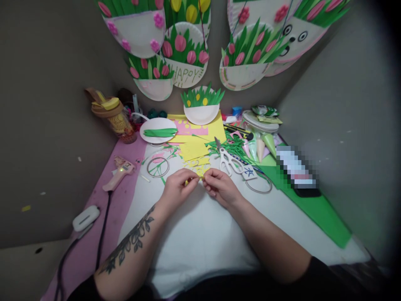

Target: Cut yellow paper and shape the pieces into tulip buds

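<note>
My left hand (179, 186) and my right hand (221, 187) meet over the white table cover, thumbs and fingertips pinched together. Between the fingertips is a small yellow paper piece (202, 177), mostly covered by the fingers, so its shape is hard to make out. Just beyond my hands lie yellow paper scraps (203, 160) with cut-out holes and a yellow paper sheet (192, 150). White-handled scissors (231, 163) rest to the right of my right hand. A roll of tape (158, 167) lies to the left of my left hand.
A pink glue gun (120, 173) with its cord lies left, near a white case (86, 218). A tumbler (114, 119) stands behind. A paper plate (147, 136) holds green strips. Right are green paper (316, 217) and a phone (297, 171). Paper-plate tulip baskets (202, 113) line the wall.
</note>
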A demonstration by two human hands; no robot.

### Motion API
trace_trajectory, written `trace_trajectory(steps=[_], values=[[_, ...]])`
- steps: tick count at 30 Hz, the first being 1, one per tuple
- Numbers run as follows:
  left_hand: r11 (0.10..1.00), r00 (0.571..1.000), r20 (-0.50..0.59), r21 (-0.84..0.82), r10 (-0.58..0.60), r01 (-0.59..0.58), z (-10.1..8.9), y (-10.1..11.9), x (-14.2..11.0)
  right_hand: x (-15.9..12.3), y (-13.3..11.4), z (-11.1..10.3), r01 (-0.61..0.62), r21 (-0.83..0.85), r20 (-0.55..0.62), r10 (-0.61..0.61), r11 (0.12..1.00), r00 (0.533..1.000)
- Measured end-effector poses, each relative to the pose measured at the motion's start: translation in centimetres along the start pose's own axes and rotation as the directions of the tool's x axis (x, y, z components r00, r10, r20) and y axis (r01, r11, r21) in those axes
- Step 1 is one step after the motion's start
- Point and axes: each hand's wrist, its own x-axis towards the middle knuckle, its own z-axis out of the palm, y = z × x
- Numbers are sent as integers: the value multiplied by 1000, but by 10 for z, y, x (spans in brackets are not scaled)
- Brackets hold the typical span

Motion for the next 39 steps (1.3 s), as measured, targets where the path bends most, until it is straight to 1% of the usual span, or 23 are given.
trace_trajectory(steps=[3, 6, 8, 11, 13, 15, 20, 23, 26, 29, 31, 33, 36, 39], values=[[993, 994, 8, -51, -105, 105, 1, 2, 1, 0, 3, -1, 168, -150, -29, -175, 974, 984], [982, 985, 46, -84, -165, 169, 1, 2, 1, -2, 2, 0, 310, -377, -34, -348, 873, 937], [970, 975, 63, -101, -215, 221, 1, 3, 2, -3, 0, 1, 363, -482, -15, -421, 798, 907], [928, 942, 85, -161, -325, 335, 2, 6, 3, -4, -1, 3, 379, -567, 8, -456, 731, 890], [884, 912, 99, -226, -397, 409, 3, 6, 4, -5, 0, 4, 370, -597, 13, -453, 712, 892], [839, 889, 111, -295, -445, 457, 5, 6, 4, -4, 2, 5, 361, -604, 12, -445, 710, 896], [739, 848, 129, -434, -515, 515, 16, 2, 2, -3, 7, 7, 344, -594, -54, -462, 727, 885], [707, 824, 131, -451, -552, 545, 19, 1, 0, -2, 7, 8, 326, -590, -72, -450, 739, 890], [717, 822, 138, -423, -553, 554, 18, 1, 0, -3, 5, 8, 315, -587, -76, -438, 746, 896], [738, 823, 199, -368, -532, 566, 15, 1, 1, -2, 2, 5, 317, -582, -71, -435, 749, 898], [755, 825, 243, -334, -510, 565, 12, 1, 1, -2, 1, 2, 306, -554, -64, -407, 774, 911], [771, 831, 269, -314, -487, 554, 11, 1, 1, -1, 2, -1, 264, -490, -62, -335, 831, 940], [785, 832, 294, -292, -470, 546, 9, 1, 1, 1, 4, -5, 155, -341, -61, -186, 927, 981], [797, 833, 307, -270, -460, 540, 7, 1, 1, 2, 4, -6, 80, -222, -42, -92, 972, 995]])
